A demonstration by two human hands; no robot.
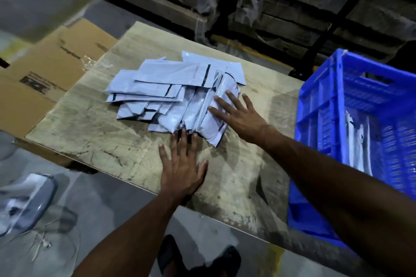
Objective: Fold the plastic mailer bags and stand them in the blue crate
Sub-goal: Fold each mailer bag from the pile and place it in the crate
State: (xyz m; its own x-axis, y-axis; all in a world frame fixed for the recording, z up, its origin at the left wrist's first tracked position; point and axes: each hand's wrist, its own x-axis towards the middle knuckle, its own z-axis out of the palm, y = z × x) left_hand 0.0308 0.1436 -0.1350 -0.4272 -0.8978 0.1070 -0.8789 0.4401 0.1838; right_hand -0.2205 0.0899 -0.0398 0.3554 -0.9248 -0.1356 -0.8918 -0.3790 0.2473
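A loose pile of white plastic mailer bags (171,90) with black strips lies in the middle of the worn wooden table (108,141). My right hand (238,114) lies flat with spread fingers on the pile's right end. My left hand (182,166) rests flat on the table, its fingertips at the pile's near edge. The blue crate (337,101) stands at the table's right end. A folded white mailer (358,141) stands inside it, partly hidden behind my right forearm.
Flattened cardboard boxes (45,74) lie to the left of the table. A grey fan-like object (24,204) sits on the floor at the lower left. Wrapped pallets of stacked cartons (258,2) fill the racks behind the table. My feet (198,258) show below the near edge.
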